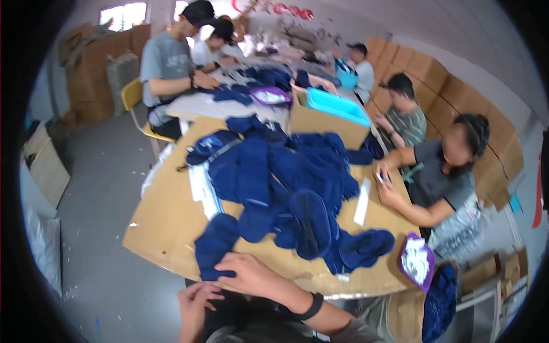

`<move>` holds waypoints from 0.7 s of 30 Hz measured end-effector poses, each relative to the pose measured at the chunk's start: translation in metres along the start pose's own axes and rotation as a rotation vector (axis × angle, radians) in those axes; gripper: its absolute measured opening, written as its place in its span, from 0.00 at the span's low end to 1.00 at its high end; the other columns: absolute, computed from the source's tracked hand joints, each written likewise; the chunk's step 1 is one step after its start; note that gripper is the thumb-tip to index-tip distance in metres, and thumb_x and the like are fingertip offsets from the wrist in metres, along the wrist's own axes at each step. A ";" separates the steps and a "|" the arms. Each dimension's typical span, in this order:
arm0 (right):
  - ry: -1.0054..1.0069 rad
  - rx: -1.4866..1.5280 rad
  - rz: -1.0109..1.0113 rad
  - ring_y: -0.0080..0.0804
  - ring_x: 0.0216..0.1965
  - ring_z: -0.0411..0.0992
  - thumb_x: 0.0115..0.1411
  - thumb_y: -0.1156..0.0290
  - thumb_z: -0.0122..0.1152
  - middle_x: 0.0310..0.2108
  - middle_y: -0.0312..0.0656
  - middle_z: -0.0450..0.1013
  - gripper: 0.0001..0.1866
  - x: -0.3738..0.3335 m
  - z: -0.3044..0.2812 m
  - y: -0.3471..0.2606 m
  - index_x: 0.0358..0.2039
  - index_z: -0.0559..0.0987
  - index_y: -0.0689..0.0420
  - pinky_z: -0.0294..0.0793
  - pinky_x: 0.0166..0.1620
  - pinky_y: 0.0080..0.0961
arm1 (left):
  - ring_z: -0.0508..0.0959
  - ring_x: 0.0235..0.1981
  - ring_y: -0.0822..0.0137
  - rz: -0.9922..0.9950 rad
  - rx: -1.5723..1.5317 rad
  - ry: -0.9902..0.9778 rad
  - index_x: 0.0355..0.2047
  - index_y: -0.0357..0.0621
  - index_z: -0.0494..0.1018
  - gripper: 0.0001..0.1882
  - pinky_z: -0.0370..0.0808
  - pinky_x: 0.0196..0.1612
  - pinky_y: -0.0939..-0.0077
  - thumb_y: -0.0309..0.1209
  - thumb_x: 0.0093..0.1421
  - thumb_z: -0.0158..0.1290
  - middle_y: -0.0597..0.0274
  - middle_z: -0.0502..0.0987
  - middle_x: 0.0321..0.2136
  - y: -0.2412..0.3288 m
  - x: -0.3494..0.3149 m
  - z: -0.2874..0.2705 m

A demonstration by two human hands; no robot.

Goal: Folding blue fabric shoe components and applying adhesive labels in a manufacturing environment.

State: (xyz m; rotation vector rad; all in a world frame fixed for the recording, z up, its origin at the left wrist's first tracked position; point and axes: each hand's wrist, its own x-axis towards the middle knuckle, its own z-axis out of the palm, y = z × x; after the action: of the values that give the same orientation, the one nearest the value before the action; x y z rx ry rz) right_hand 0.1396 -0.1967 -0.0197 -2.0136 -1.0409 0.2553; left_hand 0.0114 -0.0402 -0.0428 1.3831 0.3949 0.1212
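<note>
A navy blue cloth piece [216,243] lies at the near left edge of the table. My right hand [251,274] is closed on its lower end, with the fingers curled over the fabric. Just below the edge is my left hand [197,300], its thumb and fingers drawn together; whatever is between them is too small to make out. Beyond my hands spreads a heap of navy cloth pieces [251,171]. Among them, an oval one [310,223] has a dark slit down its middle, and a rounded one [366,248] lies to its right.
On the wooden table [163,228] lie white paper strips [362,201]. A purple basket [416,263] of white labels sits at the right edge. At the far end stands a box with a blue tray [337,108]. A co-worker [440,171] sits at the right, holding something small; others work farther back.
</note>
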 end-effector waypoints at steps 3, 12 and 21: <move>-0.058 0.067 -0.014 0.49 0.43 0.76 0.55 0.70 0.66 0.40 0.51 0.76 0.17 -0.003 -0.008 -0.005 0.43 0.80 0.65 0.75 0.46 0.34 | 0.84 0.33 0.55 -0.129 -0.102 -0.046 0.41 0.26 0.74 0.17 0.79 0.26 0.74 0.32 0.63 0.51 0.45 0.81 0.36 0.010 -0.007 0.007; 0.073 -0.129 -0.275 0.40 0.40 0.76 0.51 0.72 0.69 0.37 0.42 0.77 0.13 -0.032 -0.024 -0.041 0.39 0.82 0.60 0.76 0.43 0.31 | 0.84 0.35 0.52 -0.170 -0.371 -0.125 0.42 0.26 0.73 0.15 0.83 0.29 0.66 0.30 0.63 0.54 0.45 0.80 0.36 0.020 -0.005 0.009; 0.192 -0.320 -0.338 0.24 0.34 0.78 0.45 0.67 0.74 0.33 0.26 0.80 0.11 -0.045 -0.021 -0.044 0.33 0.85 0.48 0.64 0.63 0.46 | 0.83 0.34 0.63 -0.121 -0.362 -0.181 0.45 0.27 0.72 0.15 0.84 0.35 0.71 0.21 0.58 0.58 0.51 0.80 0.37 0.021 -0.007 0.010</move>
State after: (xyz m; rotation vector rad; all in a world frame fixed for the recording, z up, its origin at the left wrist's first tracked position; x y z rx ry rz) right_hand 0.0963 -0.2295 0.0183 -2.0451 -1.3381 -0.2955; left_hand 0.0113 -0.0475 -0.0194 1.0015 0.2871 -0.0320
